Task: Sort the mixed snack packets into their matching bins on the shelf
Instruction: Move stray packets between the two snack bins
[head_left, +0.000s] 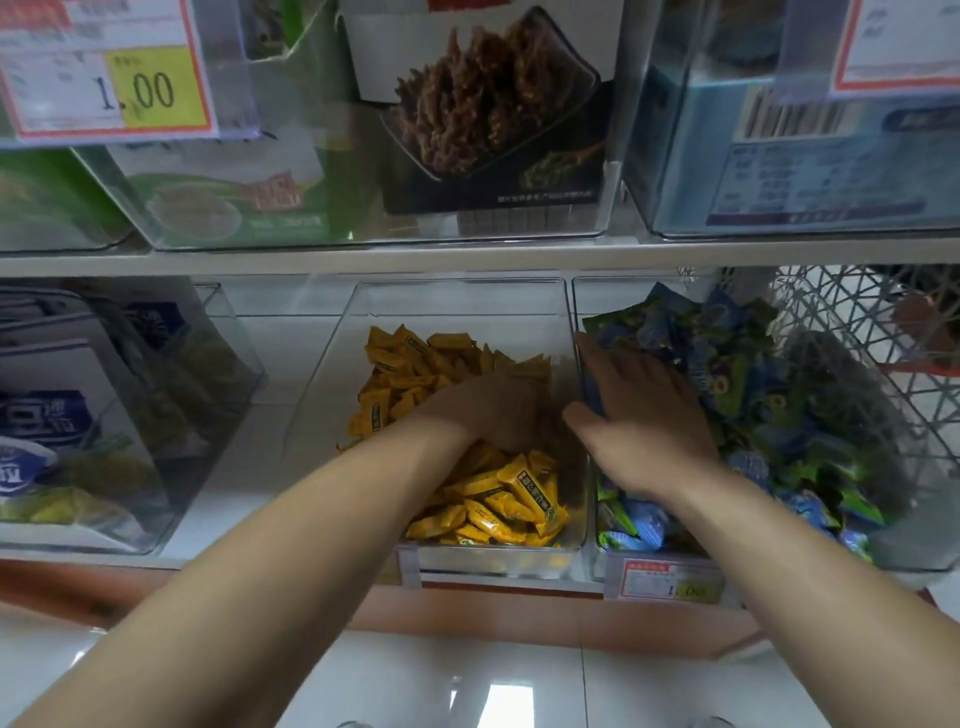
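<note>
Glossy white floor tiles (467, 686) mirror a light; orange plinth (519, 618) above; wire basket (841, 312) right.

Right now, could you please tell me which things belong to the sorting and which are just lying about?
Job: yellow snack packets, middle clear plastic bin; blue-green snack packets, right clear plastic bin; left hand; right hand.
Idle: pale blue cardboard carton; red-bordered price tag.

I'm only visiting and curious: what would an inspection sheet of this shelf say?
Surface: white shelf under the bins.
Job's things: yellow packets in middle bin; blue and green packets in right bin.
Clutter: nothing seen.
Hands: left hand among yellow packets, fingers hidden; right hand flat on blue and green packets.
Cables: nothing seen.
Surroundings: price tag, wire basket at right, boxed snacks above.
</note>
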